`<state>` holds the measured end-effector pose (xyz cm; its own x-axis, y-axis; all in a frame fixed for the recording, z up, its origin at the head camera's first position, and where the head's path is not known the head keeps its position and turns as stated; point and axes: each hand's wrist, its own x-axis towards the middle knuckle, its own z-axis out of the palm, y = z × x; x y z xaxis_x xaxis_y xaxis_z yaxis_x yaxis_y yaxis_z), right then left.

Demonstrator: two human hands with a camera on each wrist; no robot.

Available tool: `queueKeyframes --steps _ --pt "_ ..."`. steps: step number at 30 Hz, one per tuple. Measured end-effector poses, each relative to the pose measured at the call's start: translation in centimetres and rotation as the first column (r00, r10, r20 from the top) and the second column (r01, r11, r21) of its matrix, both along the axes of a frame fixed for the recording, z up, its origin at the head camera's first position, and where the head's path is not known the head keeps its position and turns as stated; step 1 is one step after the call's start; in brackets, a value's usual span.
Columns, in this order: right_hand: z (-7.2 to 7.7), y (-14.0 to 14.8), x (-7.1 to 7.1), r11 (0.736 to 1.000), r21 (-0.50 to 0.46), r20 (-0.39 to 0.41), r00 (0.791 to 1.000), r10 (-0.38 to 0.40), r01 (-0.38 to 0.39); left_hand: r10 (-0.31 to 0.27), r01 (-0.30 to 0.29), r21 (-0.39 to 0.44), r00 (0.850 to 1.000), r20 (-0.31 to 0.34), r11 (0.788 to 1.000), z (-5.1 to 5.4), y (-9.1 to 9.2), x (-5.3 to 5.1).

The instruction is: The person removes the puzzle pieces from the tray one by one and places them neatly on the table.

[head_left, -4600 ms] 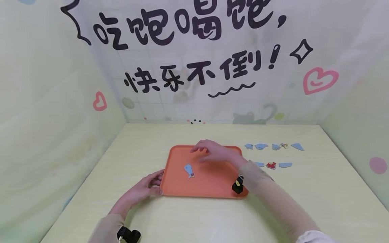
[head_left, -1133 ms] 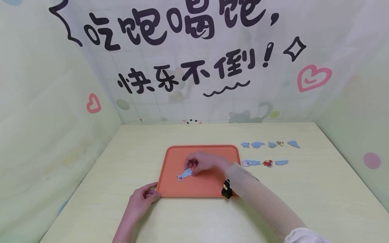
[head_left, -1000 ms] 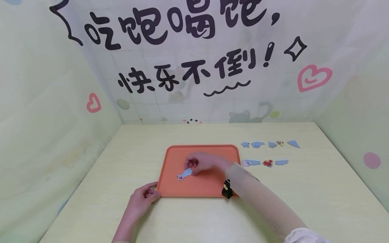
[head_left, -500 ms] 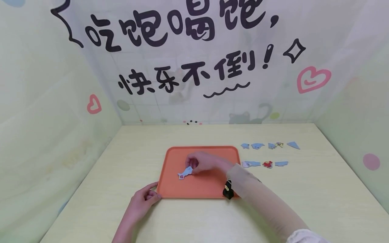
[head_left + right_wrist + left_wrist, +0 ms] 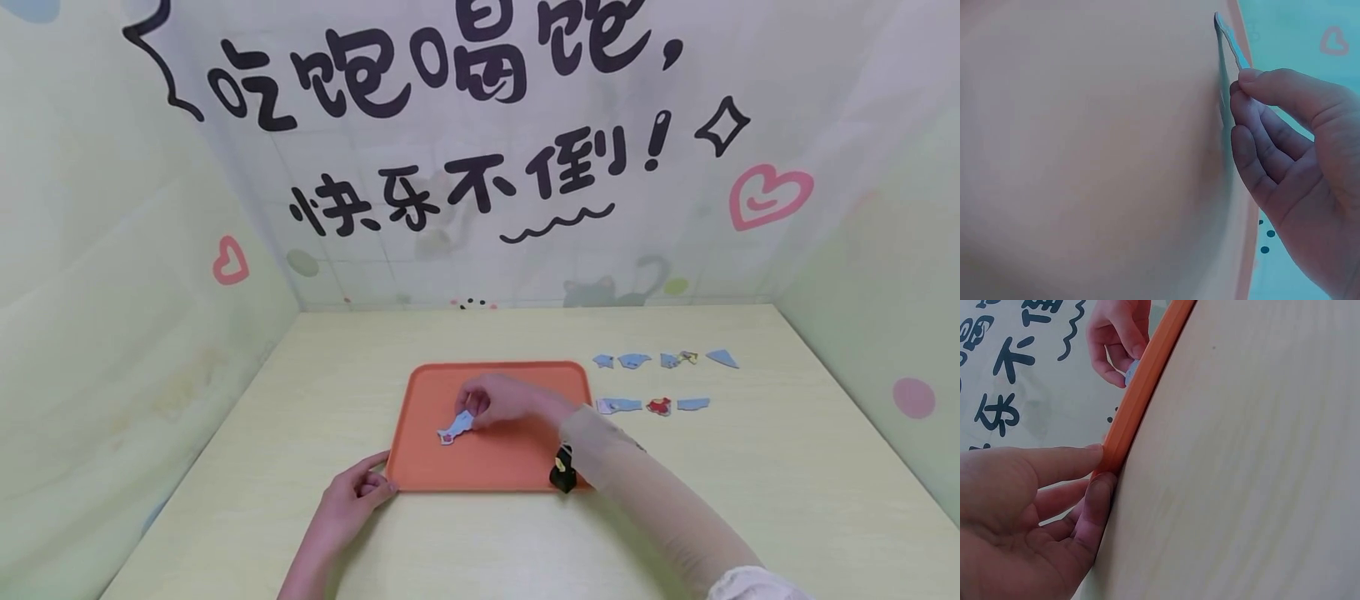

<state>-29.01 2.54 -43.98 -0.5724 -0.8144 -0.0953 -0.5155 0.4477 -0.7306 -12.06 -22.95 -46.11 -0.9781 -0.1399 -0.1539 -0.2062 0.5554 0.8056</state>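
Observation:
My right hand point(image 5: 501, 398) pinches a light blue puzzle piece point(image 5: 456, 427) between thumb and fingers over the orange tray point(image 5: 480, 467). The piece has a small pink mark at its far-left end. In the right wrist view, the puzzle piece point(image 5: 1234, 42) appears edge-on and tilted, one end near the tray surface; whether it touches there I cannot tell. At the tray's near left corner my left hand point(image 5: 351, 497) grips the rim. The left wrist view has finger and thumb of the left hand point(image 5: 1041, 506) on either side of the tray's corner point(image 5: 1113, 450).
Right of the tray, several flat pieces lie in two rows on the pale wooden table point(image 5: 480, 550). Among them are a triangular blue piece point(image 5: 723, 358), a red piece point(image 5: 659, 406) and a long blue piece point(image 5: 619, 405). Printed cloth walls stand behind and at both sides.
Earliest, my right hand hovered open above the tray with the piece lying loose; now it pinches the piece, which has turned. My left hand shifted toward the near corner. The last second shows almost no movement.

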Motion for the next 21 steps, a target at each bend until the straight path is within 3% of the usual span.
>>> queueKeyframes --steps 10,21 --pt "0.2 0.8 0.0 0.999 -0.038 -0.004 1.0 -0.011 0.011 -0.001 0.001 0.011 1.0 0.006 1.0 0.1 0.1 -0.1" --pt "0.8 2.3 -0.1 0.987 -0.129 0.071 0.994 -0.083 0.092 0.003 -0.003 -0.012 1.0 0.002 1.0 0.0 0.1 0.0"
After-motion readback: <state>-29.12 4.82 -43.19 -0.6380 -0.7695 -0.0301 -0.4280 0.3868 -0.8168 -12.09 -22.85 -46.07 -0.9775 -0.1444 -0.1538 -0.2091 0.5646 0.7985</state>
